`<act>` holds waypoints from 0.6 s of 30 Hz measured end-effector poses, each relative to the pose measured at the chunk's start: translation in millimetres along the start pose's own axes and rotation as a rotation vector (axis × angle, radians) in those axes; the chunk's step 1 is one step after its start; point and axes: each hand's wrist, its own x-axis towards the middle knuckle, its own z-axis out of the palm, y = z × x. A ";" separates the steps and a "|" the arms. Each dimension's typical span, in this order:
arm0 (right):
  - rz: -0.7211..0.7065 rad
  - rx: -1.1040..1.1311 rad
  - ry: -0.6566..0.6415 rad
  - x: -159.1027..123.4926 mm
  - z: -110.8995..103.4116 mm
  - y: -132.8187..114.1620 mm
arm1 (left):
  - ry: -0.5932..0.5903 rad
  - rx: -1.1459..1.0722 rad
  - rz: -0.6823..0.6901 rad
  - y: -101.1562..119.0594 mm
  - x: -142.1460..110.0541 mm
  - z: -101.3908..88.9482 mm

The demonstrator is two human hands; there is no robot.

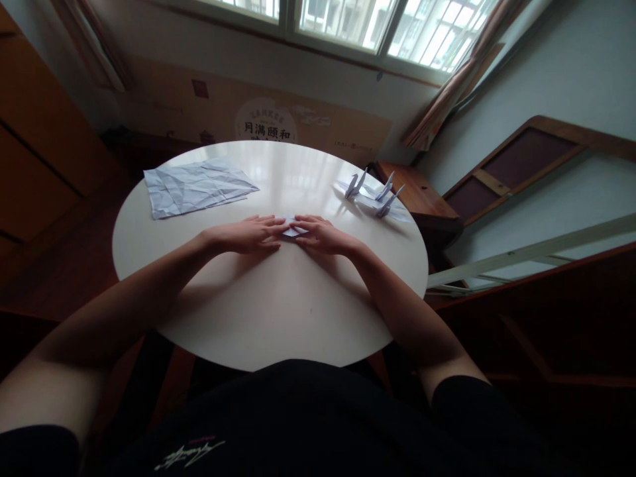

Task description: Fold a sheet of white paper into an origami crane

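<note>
Folded paper birds (354,189) stand at far right, finished by our reckoning; the small folded paper (293,232) at mid-table lies flat, partway folded, we judge, with shaping left. Creased sheets (199,189) far left on the white table (288,305). Both forearms stretch inward, left hand (256,234) and right hand (325,235) palm-down over its sides; pressing or pinching, we cannot tell.

Round white table (293,305), creased paper (199,189) far left, folded cranes (382,195) far right, small paper piece (295,232) between.
</note>
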 end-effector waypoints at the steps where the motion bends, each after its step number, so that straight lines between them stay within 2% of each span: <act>1: 0.000 0.007 0.003 0.1 0.6 1.1 | 0.010 -0.001 0.003 0.0 0.1 0.2; 9: -0.001 0.022 0.015 0.2 4.0 8.5 | 0.016 -0.017 0.015 4.8 -3.6 -1.2; 18: -0.004 -0.007 0.018 1.3 3.4 2.6 | -0.003 0.018 0.014 5.5 -5.5 -3.3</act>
